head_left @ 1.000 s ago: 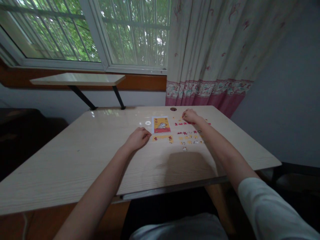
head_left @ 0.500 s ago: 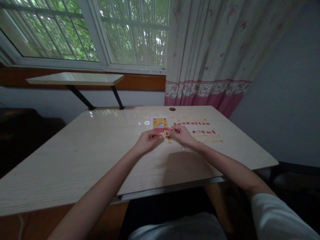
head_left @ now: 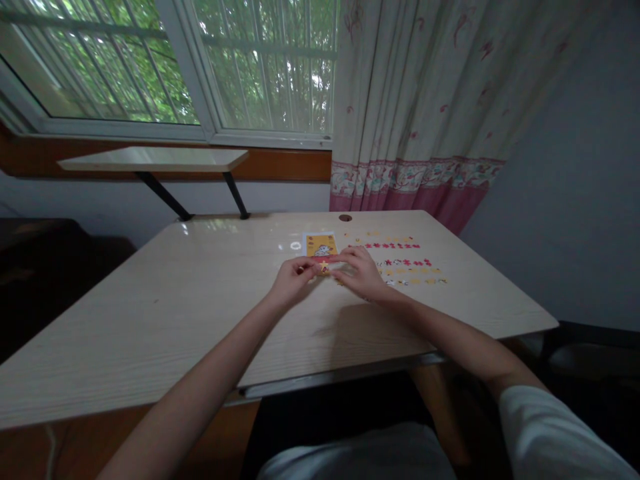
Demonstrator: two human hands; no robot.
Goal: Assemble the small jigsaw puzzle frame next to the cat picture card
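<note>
A small yellow jigsaw piece (head_left: 325, 267) with a dark mark on it is pinched at its left side by my left hand (head_left: 294, 279), thumb and fingers together. Just to the right, my right hand (head_left: 364, 273) has its thumb and index finger spread apart, facing the piece; whether a fingertip touches it I cannot tell. Behind both hands lies a picture card (head_left: 321, 244), yellow above and red below, with a white cartoon animal. My hands hide its lower part.
Several red jigsaw pieces (head_left: 393, 246) lie in a row right of the card. Nearer are a second row of red pieces (head_left: 415, 263) and rows of yellow pieces (head_left: 417, 271). A raised shelf (head_left: 155, 159) stands at the back left of the table (head_left: 175, 313).
My right thumb and index finger have parted from the yellow jigsaw piece. The piece has shifted slightly left and stays in my left hand.
</note>
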